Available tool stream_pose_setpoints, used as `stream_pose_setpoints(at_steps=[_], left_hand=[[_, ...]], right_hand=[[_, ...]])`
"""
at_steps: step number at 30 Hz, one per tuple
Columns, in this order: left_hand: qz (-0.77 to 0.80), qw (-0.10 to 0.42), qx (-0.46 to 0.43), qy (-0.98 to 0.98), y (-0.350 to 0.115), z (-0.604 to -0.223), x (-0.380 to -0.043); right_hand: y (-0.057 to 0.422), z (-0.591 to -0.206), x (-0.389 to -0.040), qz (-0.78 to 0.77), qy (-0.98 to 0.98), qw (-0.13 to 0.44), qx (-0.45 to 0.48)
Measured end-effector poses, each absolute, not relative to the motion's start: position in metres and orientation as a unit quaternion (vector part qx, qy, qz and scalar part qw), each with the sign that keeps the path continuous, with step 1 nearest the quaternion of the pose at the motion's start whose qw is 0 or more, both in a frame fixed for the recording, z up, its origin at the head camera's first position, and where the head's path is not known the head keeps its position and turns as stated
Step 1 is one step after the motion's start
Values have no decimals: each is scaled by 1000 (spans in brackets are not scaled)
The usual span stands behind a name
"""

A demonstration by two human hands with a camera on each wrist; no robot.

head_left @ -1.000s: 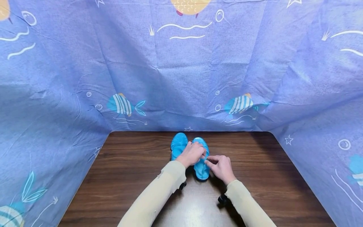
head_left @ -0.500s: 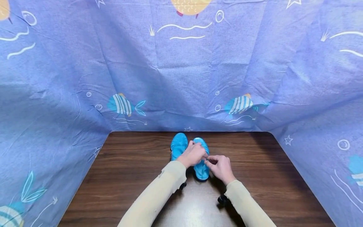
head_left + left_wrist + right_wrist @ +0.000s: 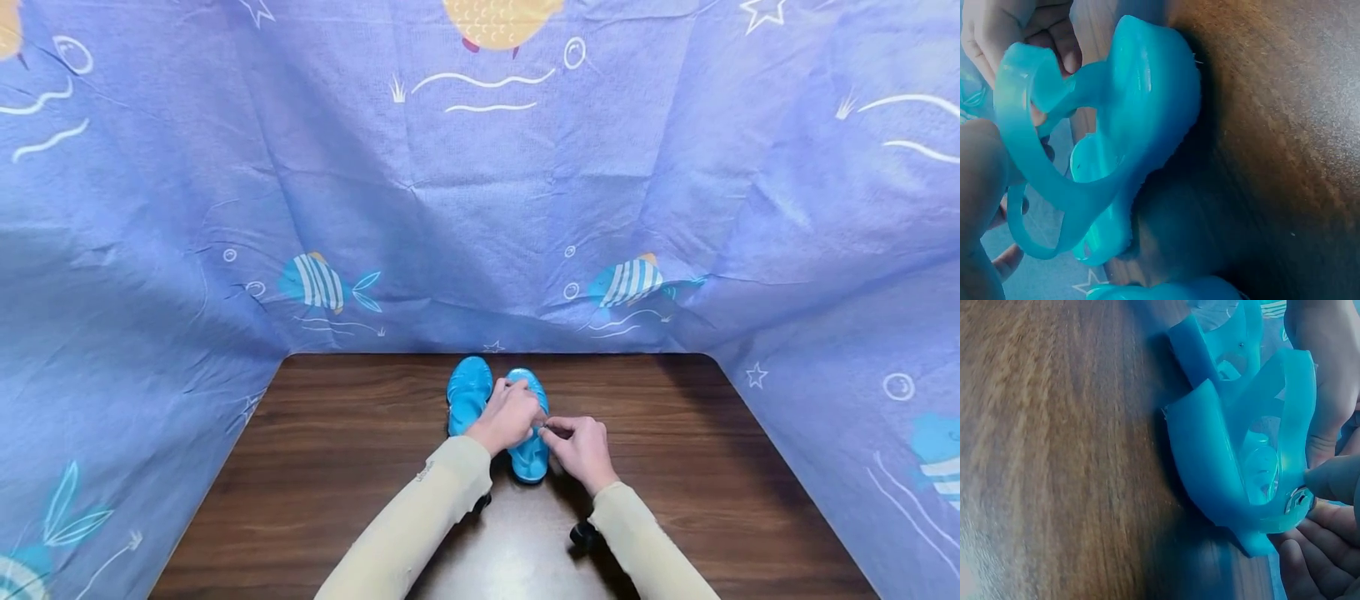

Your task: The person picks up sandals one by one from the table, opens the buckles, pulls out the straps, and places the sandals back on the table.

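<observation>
Two bright blue jelly sandals lie side by side on the table, toes toward the back curtain. My left hand (image 3: 510,417) reaches across the right sandal (image 3: 529,463), its fingers curled at the sandal's strap (image 3: 1041,178). From the right side, my right hand (image 3: 585,450) pinches the strap end by a small metal buckle (image 3: 1298,500) between thumb and fingers. The fingertips of both hands meet close together at the sandal's outer side. The left sandal (image 3: 468,400) stands beside it, partly hidden by my left hand and forearm; neither hand grips it.
A dark brown wooden table (image 3: 345,467) spreads around the sandals. A blue fish-print curtain (image 3: 480,233) encloses its back and sides, close behind the sandal toes. A black wrist-camera mount (image 3: 582,536) hangs under the right cuff.
The head view has tilted slightly, so everything sits a little lower and further left. Both hands stay at the right sandal's strap with only small finger movements.
</observation>
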State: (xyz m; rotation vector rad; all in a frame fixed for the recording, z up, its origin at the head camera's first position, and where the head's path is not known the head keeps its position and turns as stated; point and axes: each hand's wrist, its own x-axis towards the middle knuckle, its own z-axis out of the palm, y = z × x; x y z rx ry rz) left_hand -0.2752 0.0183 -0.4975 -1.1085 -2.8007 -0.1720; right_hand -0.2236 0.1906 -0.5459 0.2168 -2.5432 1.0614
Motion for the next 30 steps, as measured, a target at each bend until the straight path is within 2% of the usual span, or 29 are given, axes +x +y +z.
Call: stream_pose_setpoints(at_steps=[6, 16, 30], left_hand=[[-41, 71, -346, -935, 13, -496, -278], [-33, 53, -376, -925, 9, -495, -277], [-44, 47, -394, -917, 18, -495, -279]], right_hand=[[192, -546, -222, 382, -901, 192, 70], [194, -546, -219, 384, -905, 170, 73], [191, -545, -222, 383, -903, 175, 85]])
